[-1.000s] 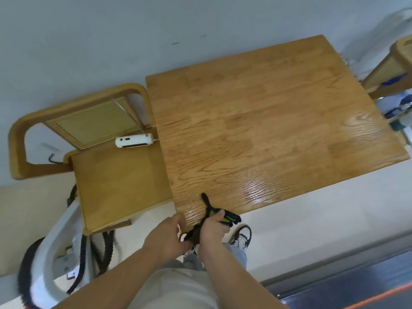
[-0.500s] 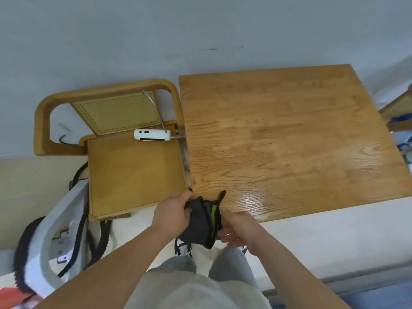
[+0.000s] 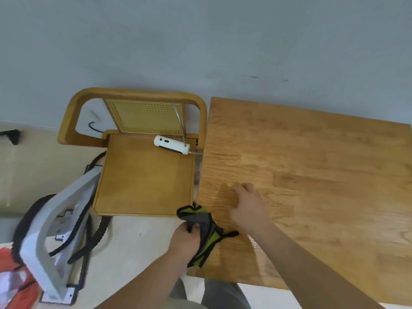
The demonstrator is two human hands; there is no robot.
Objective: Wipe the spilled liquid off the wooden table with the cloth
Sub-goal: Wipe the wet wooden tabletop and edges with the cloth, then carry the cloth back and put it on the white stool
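Note:
The wooden table (image 3: pixel 323 175) fills the right half of the view. A dark grey and lime-green cloth (image 3: pixel 204 233) hangs crumpled at the table's left edge, near its front corner. My left hand (image 3: pixel 186 240) is shut on the cloth, just off that edge. My right hand (image 3: pixel 249 205) rests palm down on the tabletop beside the cloth, fingers spread, holding nothing. A faint glossy patch (image 3: pixel 256 244) shows on the wood under my right forearm; I cannot tell whether it is liquid or glare.
A wooden chair (image 3: pixel 145 175) with a cane back stands against the table's left side, with a white device (image 3: pixel 171 144) on its seat. A white frame with black cables (image 3: pixel 58 230) lies on the floor at the lower left. A grey wall runs behind.
My right hand has let go of the cloth and moved up onto the tabletop. My left hand keeps the cloth and has lifted it to the table's edge. The view has shifted left.

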